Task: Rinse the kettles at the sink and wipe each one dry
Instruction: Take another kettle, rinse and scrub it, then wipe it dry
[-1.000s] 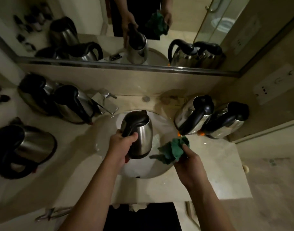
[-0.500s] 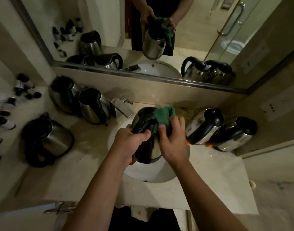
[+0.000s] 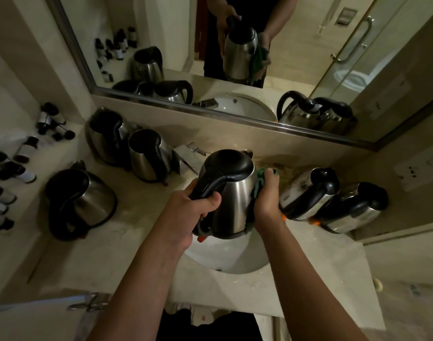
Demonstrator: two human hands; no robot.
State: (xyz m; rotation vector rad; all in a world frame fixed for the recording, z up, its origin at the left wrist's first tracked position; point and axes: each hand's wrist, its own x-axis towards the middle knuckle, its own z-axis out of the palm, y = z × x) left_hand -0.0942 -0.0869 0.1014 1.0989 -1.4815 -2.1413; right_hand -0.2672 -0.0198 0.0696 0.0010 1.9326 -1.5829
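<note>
Held kettle (image 3: 231, 193) above sink (image 3: 235, 257), three kettles (image 3: 146, 156) left, two (image 3: 309, 193) right.

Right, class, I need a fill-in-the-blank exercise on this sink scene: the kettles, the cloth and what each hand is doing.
1. The left hand grips the held kettle by its black ____.
2. The right hand presses a ____ cloth against the kettle's side.
3. The held kettle hangs over the white ____.
4. On the counter to the right of the sink lie ____ kettles on their sides.

Missing words: handle; green; sink; two
</note>
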